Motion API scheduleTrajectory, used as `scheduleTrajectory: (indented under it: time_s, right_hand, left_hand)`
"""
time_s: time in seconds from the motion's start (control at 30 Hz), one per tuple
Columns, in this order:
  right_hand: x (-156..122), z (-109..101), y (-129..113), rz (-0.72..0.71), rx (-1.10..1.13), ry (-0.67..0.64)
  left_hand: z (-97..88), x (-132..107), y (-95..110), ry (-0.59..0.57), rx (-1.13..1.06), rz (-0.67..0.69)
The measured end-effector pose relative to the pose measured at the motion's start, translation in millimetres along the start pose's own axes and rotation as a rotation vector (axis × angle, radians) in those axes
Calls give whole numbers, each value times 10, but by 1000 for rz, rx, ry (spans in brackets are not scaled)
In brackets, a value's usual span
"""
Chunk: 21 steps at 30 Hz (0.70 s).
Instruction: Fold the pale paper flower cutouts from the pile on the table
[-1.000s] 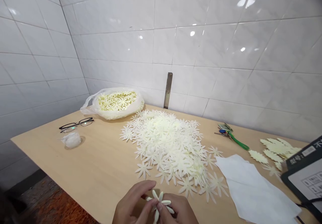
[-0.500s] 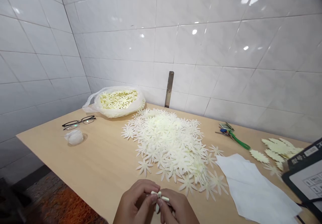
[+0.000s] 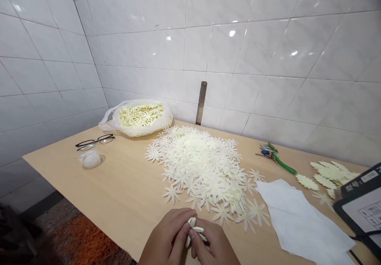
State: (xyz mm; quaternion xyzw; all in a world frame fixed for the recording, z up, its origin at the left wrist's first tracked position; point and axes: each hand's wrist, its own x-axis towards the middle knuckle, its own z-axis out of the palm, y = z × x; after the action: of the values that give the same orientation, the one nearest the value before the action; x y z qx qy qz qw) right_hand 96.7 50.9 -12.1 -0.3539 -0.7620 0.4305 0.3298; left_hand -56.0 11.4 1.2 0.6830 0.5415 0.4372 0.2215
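Flower cutout (image 3: 194, 228) pinched between left hand (image 3: 169, 239) and right hand (image 3: 212, 246) fingertips, near table (image 3: 125, 193) front edge.

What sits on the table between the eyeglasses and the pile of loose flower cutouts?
Head view: only bare tabletop lies between the eyeglasses and the pile of flower cutouts. The small clear cup sits just in front of the glasses, off that line.

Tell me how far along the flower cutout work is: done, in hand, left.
Done: cannot tell for sure; a plastic bag by the wall holds many yellowish cutouts.
In hand: the left hand and right hand pinch one flower cutout between the fingertips, its petals folded together.
Left: a large pile of flat cutouts lies loose on the table.
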Motion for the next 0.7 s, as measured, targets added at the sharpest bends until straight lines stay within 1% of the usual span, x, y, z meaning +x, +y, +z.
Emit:
scheduleTrajectory:
  time_s: [0.1,0.23,0.4,0.7]
  right_hand:
    - [-4,-24,8,-20,28,-27]
    - [2,-67,-37,-19,52,-76]
    - [10,-81,-111,-8,62,-78]
    - [20,-101,-177,36,95,-83]
  left_hand:
    - [-2,18,38,-55,-31,-16]
    - [-6,53,79,-79,-119,-125]
    - [-26,68,83,-61,-217,-217]
    - [-47,64,97,-37,-208,-280]
